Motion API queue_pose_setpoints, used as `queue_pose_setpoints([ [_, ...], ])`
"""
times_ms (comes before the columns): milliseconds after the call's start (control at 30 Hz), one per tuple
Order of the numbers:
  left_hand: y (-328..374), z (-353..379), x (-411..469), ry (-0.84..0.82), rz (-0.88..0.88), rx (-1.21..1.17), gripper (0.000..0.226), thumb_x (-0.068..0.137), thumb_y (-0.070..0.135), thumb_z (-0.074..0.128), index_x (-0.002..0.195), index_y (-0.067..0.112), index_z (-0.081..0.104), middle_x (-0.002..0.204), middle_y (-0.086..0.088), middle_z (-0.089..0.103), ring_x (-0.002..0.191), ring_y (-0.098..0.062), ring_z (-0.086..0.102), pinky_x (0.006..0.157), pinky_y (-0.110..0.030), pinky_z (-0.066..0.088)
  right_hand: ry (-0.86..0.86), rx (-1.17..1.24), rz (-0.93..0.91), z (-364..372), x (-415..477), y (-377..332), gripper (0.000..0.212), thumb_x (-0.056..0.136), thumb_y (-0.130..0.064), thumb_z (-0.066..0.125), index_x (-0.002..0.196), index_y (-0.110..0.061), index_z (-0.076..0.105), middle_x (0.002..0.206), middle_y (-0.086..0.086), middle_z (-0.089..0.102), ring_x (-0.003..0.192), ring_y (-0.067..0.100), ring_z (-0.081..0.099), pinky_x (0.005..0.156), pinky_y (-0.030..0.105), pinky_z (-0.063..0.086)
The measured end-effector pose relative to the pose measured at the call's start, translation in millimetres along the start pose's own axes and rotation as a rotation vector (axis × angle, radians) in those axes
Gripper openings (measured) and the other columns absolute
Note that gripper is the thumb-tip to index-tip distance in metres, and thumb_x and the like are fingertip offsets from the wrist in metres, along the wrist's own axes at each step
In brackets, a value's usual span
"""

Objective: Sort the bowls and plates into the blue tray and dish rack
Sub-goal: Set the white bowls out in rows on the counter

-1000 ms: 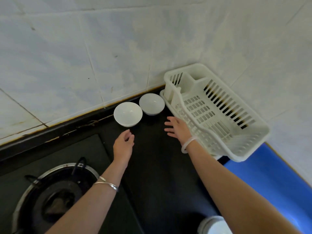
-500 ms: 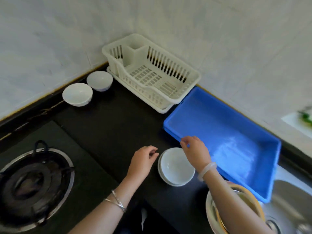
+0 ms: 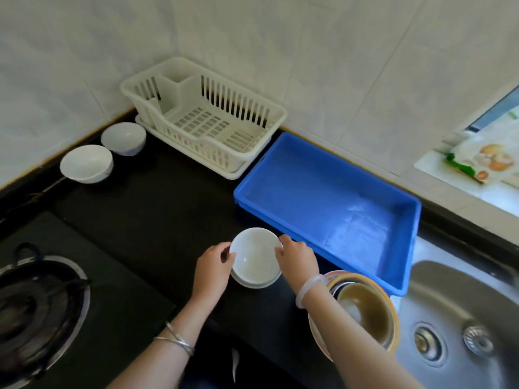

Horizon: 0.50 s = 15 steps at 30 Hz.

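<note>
A small stack of white bowls point(image 3: 254, 258) sits on the black counter just in front of the blue tray point(image 3: 407, 248). My left hand point(image 3: 212, 266) grips the top bowl's left rim, and my right hand point(image 3: 297, 255) grips its right rim. The top bowl looks slightly lifted and tilted above the ones beneath. The blue tray holds nothing. The white dish rack point(image 3: 224, 153) stands in the corner behind it, also with nothing in it. Two more white bowls point(image 3: 85, 163) point(image 3: 123, 138) stand upright by the back wall, left of the rack.
A pile of plates and bowls with a yellow-rimmed brown bowl point(image 3: 365, 310) on top sits under my right forearm. The steel sink point(image 3: 463, 318) lies at the right, a gas burner point(image 3: 33, 310) at the left. A food packet point(image 3: 480, 161) lies on the window sill.
My hands left the two bowls by the wall and came back to the stack near the tray. Both now hold the top bowl's rim, which has risen a little.
</note>
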State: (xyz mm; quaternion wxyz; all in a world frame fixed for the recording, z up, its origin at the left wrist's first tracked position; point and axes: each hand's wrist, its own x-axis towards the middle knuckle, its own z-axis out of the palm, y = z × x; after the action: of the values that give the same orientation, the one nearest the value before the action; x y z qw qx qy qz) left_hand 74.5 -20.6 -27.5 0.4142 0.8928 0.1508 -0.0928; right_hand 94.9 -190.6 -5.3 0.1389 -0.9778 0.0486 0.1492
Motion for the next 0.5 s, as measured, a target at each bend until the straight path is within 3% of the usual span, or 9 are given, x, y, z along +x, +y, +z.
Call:
queue_pose_setpoints([
  [233,4.8,-1.1,-1.8,0.003,-0.069,-0.085,0.033,0.097,0.019,0.039,0.123,0.014,0.059,0.12,-0.005,0.063,0.108,-0.018,0.059,0.096,-0.035,0.048,0.073,0.195,-0.099,-5.5,-6.0,9.1,0.024,0.096,-0.024,0.044,0.114,-0.015,0.057,0.07,0.001,0.056,0.062,0.018,0.049,0.053,0.026,0.034],
  [333,5.6,-1.9,-1.3,0.011,-0.075,-0.073,0.03,0.096,0.019,0.043,0.12,0.015,0.06,0.119,-0.004,0.064,0.11,-0.018,0.059,0.089,-0.027,0.044,0.153,0.318,-0.089,-10.2,-10.0,16.6,0.019,0.095,-0.022,0.048,0.106,-0.015,0.061,0.061,-0.002,0.054,0.059,0.016,0.048,0.056,0.025,0.035],
  [433,8.5,-2.3,-2.0,0.015,-0.072,-0.067,0.031,0.091,0.02,0.055,0.121,0.013,0.06,0.117,-0.005,0.065,0.108,-0.019,0.059,0.087,-0.025,0.043,0.19,0.38,-0.039,-19.6,-10.8,23.7,0.022,0.095,-0.024,0.048,0.111,-0.018,0.062,0.055,-0.013,0.047,0.054,0.004,0.047,0.052,0.013,0.033],
  [500,12.0,-3.2,-1.3,0.03,-0.075,-0.039,0.036,0.087,0.02,0.062,0.122,0.012,0.059,0.114,-0.006,0.065,0.106,-0.02,0.06,0.087,-0.026,0.044,0.189,0.388,-0.024,-25.8,-11.7,26.5,0.024,0.095,-0.025,0.047,0.114,-0.018,0.06,0.056,-0.01,0.05,0.053,0.005,0.05,0.053,0.011,0.035],
])
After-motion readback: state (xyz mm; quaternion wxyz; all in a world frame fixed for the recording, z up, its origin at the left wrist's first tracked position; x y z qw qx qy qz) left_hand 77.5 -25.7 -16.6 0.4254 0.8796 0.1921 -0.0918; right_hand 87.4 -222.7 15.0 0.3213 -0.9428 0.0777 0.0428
